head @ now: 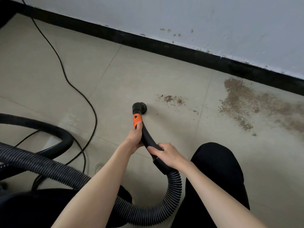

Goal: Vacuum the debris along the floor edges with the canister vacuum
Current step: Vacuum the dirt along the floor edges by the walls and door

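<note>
While both hands gripped the wand (148,140) | left hand (134,139) wrapped near orange collar (137,120), right hand (166,155) lower | nozzle (139,107) on floor, left of debris (243,102) | wand likely light, stiff; hose (171,199) flexible, may drag.

The pale tiled floor (139,76) meets a black skirting board (181,50) along the wall. On it lie a small patch of brown debris (172,99), a larger spread (250,102) near the skirting, a thin black cable (65,76), and the ribbed vacuum hose (49,168).
</note>
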